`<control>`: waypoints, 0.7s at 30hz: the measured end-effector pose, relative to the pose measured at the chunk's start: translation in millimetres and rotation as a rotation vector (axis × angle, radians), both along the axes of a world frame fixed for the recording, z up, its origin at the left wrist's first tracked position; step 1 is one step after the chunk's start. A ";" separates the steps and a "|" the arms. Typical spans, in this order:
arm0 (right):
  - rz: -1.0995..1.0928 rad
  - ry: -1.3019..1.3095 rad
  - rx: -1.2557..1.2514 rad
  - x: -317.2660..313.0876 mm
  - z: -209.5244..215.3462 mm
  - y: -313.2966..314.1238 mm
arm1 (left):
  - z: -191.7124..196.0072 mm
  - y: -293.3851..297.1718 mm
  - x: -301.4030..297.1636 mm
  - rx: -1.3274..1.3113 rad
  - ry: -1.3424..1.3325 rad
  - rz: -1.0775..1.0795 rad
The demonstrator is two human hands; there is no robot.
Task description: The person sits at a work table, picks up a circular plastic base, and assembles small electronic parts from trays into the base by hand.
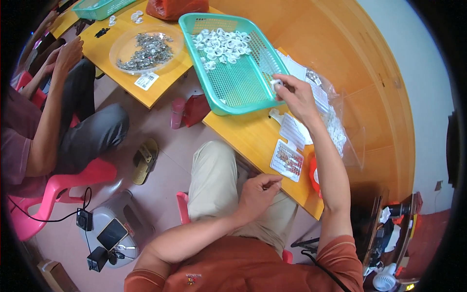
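My right hand (297,98) is over the right rim of a green plastic basket (221,104). Pinched in its fingertips is a small white plastic piece (277,82). A heap of similar white pieces (221,45) lies in the far part of the basket. My left hand (259,194) hovers above my lap by the table's near edge, thumb and fingers drawn together. Whatever it may hold is too small to make out. Closest to it on the table is a white tray (287,160) with rows of small silver and reddish parts.
A round clear tray (148,51) of small metal parts stands on the far table, beside a red bag (176,7). Clear bags of white pieces (335,129) lie along the right side. A co-worker (44,112) sits at left. A phone (113,234) rests on a grey box.
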State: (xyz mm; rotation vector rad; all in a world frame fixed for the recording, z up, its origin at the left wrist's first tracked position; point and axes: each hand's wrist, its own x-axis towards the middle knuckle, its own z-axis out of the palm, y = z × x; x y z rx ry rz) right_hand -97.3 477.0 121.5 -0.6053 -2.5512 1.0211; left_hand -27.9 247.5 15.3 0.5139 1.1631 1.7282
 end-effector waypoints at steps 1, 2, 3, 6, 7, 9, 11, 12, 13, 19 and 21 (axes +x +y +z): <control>0.012 0.034 0.006 19.6 3.9 -9.9 | 0.8 -0.3 -1.2 -0.012 -0.040 0.005; 0.027 0.043 0.015 37.2 4.8 -19.8 | 2.9 -0.5 -2.8 -0.027 -0.080 0.007; 0.042 0.052 0.024 53.0 3.8 -29.7 | 6.2 -1.3 -5.1 -0.013 -0.087 0.045; -0.042 0.015 -0.165 93.6 -0.6 -63.5 | 8.8 -0.5 -8.9 0.016 -0.177 0.119; -0.081 0.007 -0.274 104.3 -2.7 -71.7 | 8.9 1.1 -9.1 0.067 -0.208 0.159; -0.043 -0.008 -0.325 125.7 -20.0 -75.5 | 2.9 2.8 -7.9 0.172 -0.217 0.219; -0.078 -0.036 -0.377 139.1 -30.1 -82.5 | 11.7 2.1 -9.3 0.212 -0.262 0.219; -0.069 0.006 -0.444 143.7 -33.9 -85.7 | 14.5 1.5 -9.2 0.212 -0.270 0.198; -0.056 0.048 -0.513 147.5 -37.8 -89.1 | 15.3 0.6 -9.2 0.204 -0.270 0.191; -0.033 0.117 -0.599 163.5 -45.1 -98.1 | 10.4 -1.8 -7.3 0.248 -0.286 0.087; -0.031 0.126 -0.595 167.4 -44.3 -99.6 | 11.6 -1.2 -6.1 0.231 -0.300 0.074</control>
